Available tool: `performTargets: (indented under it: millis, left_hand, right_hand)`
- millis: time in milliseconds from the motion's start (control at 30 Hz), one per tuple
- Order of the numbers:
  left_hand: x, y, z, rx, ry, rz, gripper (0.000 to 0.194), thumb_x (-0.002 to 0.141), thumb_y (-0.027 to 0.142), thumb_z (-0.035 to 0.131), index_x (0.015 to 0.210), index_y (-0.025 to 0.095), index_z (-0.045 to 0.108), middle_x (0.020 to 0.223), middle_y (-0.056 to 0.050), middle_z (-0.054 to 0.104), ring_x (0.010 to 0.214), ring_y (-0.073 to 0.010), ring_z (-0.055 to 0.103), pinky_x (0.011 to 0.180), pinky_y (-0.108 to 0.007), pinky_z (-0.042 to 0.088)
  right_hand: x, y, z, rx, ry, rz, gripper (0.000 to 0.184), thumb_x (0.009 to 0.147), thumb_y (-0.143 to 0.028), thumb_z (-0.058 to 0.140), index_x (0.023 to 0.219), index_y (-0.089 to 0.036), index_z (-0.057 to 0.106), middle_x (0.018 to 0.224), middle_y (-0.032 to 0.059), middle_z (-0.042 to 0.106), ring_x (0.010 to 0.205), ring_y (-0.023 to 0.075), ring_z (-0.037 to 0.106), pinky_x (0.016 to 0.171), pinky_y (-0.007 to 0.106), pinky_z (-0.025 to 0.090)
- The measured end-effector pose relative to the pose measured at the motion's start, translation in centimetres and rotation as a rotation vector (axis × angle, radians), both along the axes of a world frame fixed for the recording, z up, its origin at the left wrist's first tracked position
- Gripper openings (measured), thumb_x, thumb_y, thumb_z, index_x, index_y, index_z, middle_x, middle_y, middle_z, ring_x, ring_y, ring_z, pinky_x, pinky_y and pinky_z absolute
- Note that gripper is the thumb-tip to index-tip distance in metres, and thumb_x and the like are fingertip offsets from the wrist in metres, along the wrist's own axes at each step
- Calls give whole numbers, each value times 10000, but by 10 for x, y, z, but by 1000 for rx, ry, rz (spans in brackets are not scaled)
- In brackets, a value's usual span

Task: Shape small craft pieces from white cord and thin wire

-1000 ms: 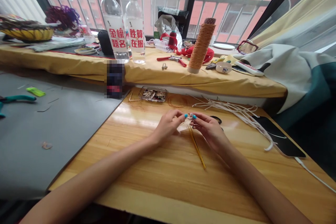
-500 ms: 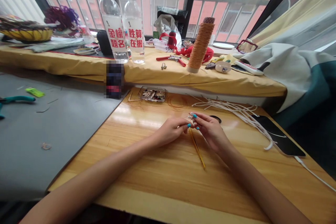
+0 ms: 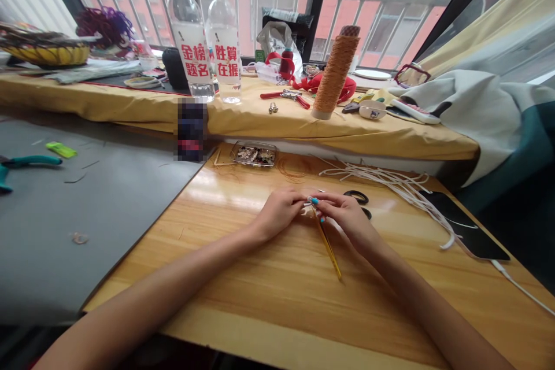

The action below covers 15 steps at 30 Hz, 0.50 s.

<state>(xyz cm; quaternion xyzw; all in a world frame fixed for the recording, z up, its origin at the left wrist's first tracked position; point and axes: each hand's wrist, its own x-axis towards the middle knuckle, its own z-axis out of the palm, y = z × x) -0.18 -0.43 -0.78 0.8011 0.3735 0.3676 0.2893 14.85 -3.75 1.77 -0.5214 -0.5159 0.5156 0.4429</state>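
Over the wooden table, my left hand and my right hand meet at the fingertips, both closed in a pinch. Between them is a small whitish piece, mostly covered by the fingers and too small to name. Blue polish shows on the nails of my right hand. Gold tweezers lie on the table just below the hands, their upper end under the fingers. Behind my right hand are the black handles of scissors, whose blades are largely hidden.
A clear box of beads stands at the table's back edge. White cords and a phone lie to the right. Teal-handled pliers rest on the grey mat. Two bottles and an orange thread spool stand on the ledge.
Both hands have sunk a little and turned, the fingertips now closer together around the small piece. More of the black scissor handles shows behind my right hand. The view has shifted slightly.
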Motion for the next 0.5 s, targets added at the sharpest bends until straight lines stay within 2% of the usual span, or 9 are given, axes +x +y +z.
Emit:
performTargets:
  millis: [133, 333, 500]
  left_hand:
    - [1, -2, 2, -21, -10, 29, 173, 751, 129, 493, 793, 141, 660, 755, -31, 629, 695, -107, 541, 653, -189, 389]
    - [1, -3, 1, 33, 28, 85, 161, 750, 166, 493, 720, 149, 651, 697, -19, 610, 646, -106, 532, 605, -198, 386]
    - [1, -6, 0, 162, 50, 113, 151, 770, 177, 474, 750, 142, 620, 749, -31, 584, 698, -117, 526, 646, -212, 402]
  right_hand:
    - [2, 2, -6, 30, -128, -10, 286, 619, -317, 614, 836, -135, 653, 562, -3, 559, 514, 109, 491, 526, 257, 397]
    - [1, 1, -9, 171, -365, -33, 228, 701, -287, 532, 830, -140, 648, 664, 21, 583, 515, 103, 493, 521, 243, 397]
    - [-2, -1, -8, 186, -355, -71, 236, 707, -292, 526, 840, -140, 648, 637, 13, 575, 511, 107, 496, 510, 236, 398]
